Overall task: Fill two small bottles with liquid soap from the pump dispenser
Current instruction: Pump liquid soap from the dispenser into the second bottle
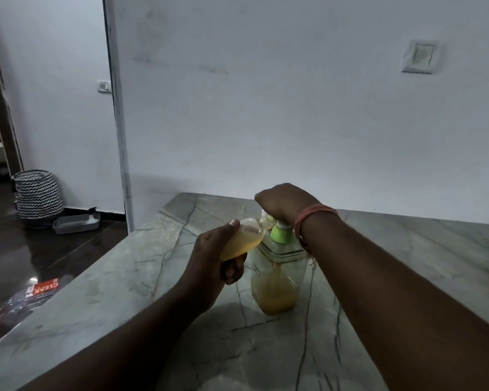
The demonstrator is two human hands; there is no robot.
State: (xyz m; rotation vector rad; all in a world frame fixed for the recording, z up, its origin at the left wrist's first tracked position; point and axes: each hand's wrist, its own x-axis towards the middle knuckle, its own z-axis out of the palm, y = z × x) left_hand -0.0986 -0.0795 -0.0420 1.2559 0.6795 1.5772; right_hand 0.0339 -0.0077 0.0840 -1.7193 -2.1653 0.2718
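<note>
Being gripped in the left hand, a small bottle of yellow soap is being held tilted at frame centre, mouth against the spout. Pump dispenser head is being pressed under the right hand, fingers curled over it, on the marble counter.

Dim, cool, flat light. Brightest glare on floor at 8 o'clock. Soft shadow on countertop below forearms at 6 o'clock. Wide-angle bowing at edges; slight softness throughout.
</note>
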